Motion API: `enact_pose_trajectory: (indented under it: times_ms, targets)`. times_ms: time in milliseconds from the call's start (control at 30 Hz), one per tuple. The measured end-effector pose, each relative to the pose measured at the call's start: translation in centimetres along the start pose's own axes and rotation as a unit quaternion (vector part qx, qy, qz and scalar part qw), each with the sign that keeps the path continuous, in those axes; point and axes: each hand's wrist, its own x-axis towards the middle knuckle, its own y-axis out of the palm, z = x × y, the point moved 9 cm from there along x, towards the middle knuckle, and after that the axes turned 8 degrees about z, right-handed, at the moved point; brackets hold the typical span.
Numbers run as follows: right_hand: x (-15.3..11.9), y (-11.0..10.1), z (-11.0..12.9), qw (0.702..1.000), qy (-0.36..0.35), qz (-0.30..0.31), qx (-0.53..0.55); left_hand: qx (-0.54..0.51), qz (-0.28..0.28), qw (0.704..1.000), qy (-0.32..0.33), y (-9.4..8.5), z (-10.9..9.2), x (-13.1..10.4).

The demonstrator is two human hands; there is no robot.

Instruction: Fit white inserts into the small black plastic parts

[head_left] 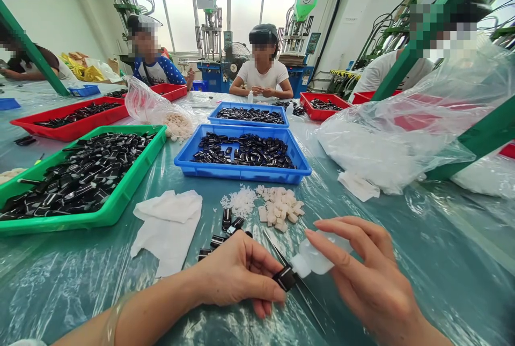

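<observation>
My left hand [245, 273] pinches a small black plastic part [285, 278] between thumb and fingers. A translucent white squeeze bottle [322, 254] is gripped in my right hand [368, 276], tilted so its white cap meets or nearly meets the black part; whether they touch I cannot tell. Metal tweezers [309, 311] lie on the table beneath the part and bottle. Just beyond my left hand are several loose black parts [227, 220], some hidden by it. Farther off sit a pile of small white bits [241, 201] and a heap of beige foam-like blocks [280, 207].
A blue tray [241, 173] and a green tray [116, 207] hold many black parts. White cloth [167, 222] lies left. A large clear plastic bag [374, 147] stands right, near a green frame bar [478, 134]. Co-workers [263, 73] sit across the plastic-covered table.
</observation>
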Motion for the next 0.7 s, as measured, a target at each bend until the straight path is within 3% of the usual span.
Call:
enact_pose_trajectory:
  times_ms: [700]
  targets:
    - [-0.81,0.53,-0.45,1.0,-0.024,0.007,0.014,-0.02,0.007,1.0,0.01,0.3,0.1,0.05]
